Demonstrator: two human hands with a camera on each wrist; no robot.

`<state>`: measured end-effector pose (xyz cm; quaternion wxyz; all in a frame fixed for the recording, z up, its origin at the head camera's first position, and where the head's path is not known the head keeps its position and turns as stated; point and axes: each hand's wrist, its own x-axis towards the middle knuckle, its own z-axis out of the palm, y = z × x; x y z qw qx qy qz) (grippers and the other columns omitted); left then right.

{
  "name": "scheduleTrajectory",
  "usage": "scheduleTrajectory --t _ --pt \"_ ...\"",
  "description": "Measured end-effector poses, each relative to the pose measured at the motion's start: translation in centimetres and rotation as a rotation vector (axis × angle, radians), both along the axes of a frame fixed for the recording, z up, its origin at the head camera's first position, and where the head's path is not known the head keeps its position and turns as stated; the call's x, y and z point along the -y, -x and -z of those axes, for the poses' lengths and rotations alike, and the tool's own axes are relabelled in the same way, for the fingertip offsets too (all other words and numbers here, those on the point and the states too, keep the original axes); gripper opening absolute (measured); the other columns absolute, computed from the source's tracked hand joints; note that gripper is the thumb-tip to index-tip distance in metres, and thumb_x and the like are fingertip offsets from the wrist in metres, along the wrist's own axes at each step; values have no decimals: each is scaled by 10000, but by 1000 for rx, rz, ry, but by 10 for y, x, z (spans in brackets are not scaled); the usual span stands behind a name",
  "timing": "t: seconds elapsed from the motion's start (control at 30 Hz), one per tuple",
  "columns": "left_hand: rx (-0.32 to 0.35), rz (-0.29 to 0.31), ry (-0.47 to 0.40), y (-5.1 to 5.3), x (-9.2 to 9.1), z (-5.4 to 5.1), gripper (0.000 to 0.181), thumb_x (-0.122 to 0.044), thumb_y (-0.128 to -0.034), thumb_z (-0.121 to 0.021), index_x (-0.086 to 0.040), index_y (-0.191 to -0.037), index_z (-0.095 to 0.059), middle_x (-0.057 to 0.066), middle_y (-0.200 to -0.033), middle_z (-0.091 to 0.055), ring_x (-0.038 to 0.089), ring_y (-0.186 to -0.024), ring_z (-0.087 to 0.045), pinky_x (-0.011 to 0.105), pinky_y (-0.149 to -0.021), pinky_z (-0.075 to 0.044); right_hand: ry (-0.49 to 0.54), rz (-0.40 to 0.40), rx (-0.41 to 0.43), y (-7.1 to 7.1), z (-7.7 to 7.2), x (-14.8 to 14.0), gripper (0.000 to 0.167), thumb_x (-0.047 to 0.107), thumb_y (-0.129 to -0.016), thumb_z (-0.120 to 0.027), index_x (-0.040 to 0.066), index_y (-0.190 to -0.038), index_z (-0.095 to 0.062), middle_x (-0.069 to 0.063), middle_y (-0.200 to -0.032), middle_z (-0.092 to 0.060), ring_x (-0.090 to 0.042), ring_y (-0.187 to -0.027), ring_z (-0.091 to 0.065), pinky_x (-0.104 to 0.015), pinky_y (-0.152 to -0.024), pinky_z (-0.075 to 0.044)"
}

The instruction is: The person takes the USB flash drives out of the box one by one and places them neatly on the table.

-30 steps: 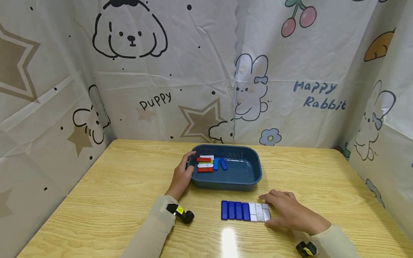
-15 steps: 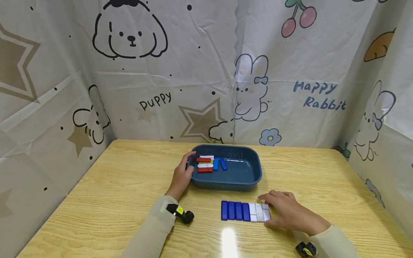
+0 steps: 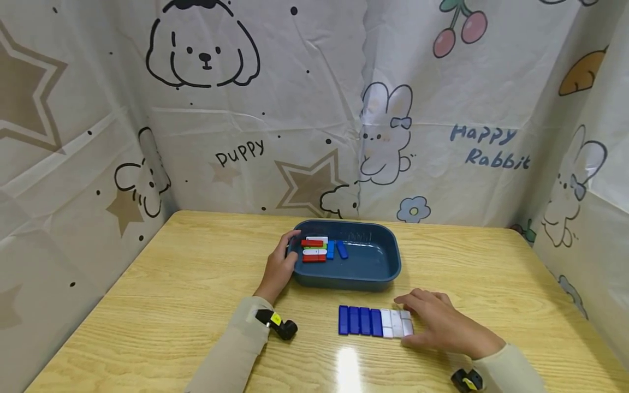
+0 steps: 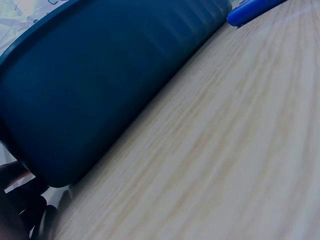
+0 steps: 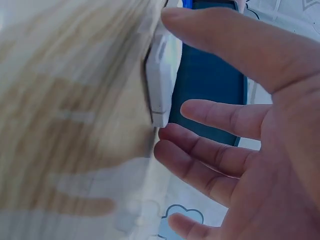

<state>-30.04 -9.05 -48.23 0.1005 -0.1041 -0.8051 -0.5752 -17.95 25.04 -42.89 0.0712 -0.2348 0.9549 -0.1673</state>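
Around the left end of the dark blue bin (image 3: 344, 283), my left hand (image 3: 276, 271) grips the rim, with thumb and fingers over it. Its dark fingers (image 4: 20, 200) show beside the bin wall (image 4: 95, 85) in the left wrist view. Several dark blue pieces (image 3: 365, 321) and white pieces (image 3: 395, 323) lie side by side in a row on the table. At the row's right end rests my right hand (image 3: 442, 323), thumb and fingers spread near the last white piece's two ends. That piece (image 5: 160, 80) lies beside the fingertips in the right wrist view; contact is unclear.
Inside the bin's left half are red pieces (image 3: 314, 258), white pieces, a green one and two blue ones (image 3: 342, 250). The wooden table (image 3: 162, 305) is enclosed by a patterned cloth (image 3: 236, 120) at the back and sides.
The head view has shifted slightly, so the scene sits a little further right. Both hands, the bin and the row otherwise look almost unchanged.
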Motion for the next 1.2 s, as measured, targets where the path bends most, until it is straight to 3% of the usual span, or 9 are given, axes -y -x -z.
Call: scheduleTrajectory --t 0.2,0.33,0.47,0.87,1.03,1.2 --pt "1 -9 16 -1 1 -1 518 -62 -902 -444 -260 -1380 -471 33 -1453 -440 225 -1288 -425 482 -1067 -318 98 -95 -159 3 -11 3 429 439 -809 -738 145 -1110 -656 54 -1080 -612 -168 -1025 -565 -459 -877 -436" --pt "-11 -6 5 -1 0 -1 519 -74 -895 -443 -244 -1384 -474 58 -1458 -441 247 -1302 -424 503 -1075 -314 194 -161 -284 10 -18 11 225 310 -847 -731 182 -1014 -650 88 -1003 -608 -128 -934 -586 -373 -808 -508" --pt "-7 -11 -4 -1 -1 -1 517 -75 -893 -450 -249 -1379 -482 74 -1449 -453 265 -1297 -434 515 -1073 -317 259 -186 -364 21 -23 22 163 220 -850 -732 180 -983 -648 87 -966 -604 -91 -895 -583 -323 -778 -519" --pt "-4 -25 -4 0 -2 0 515 -75 -889 -459 -267 -1366 -492 45 -1444 -459 236 -1283 -444 493 -1066 -333 287 -119 -331 53 -29 54 174 207 -881 -696 144 -1040 -668 47 -999 -622 -118 -926 -591 -373 -812 -522" --pt "-2 -9 -6 -1 -2 0 521 -72 -892 -445 -263 -1375 -479 56 -1466 -435 249 -1306 -423 510 -1078 -314 312 -108 -281 63 -26 62 206 174 -883 -689 106 -1075 -660 -39 -1041 -642 -215 -962 -610 -430 -841 -512" --pt "-6 -30 6 -1 -1 0 514 -83 -889 -463 -292 -1359 -492 44 -1437 -468 227 -1308 -427 490 -1084 -309 311 -102 -259 74 -24 73 242 125 -887 -669 54 -1117 -645 -85 -1098 -641 -280 -1002 -610 -442 -861 -505"
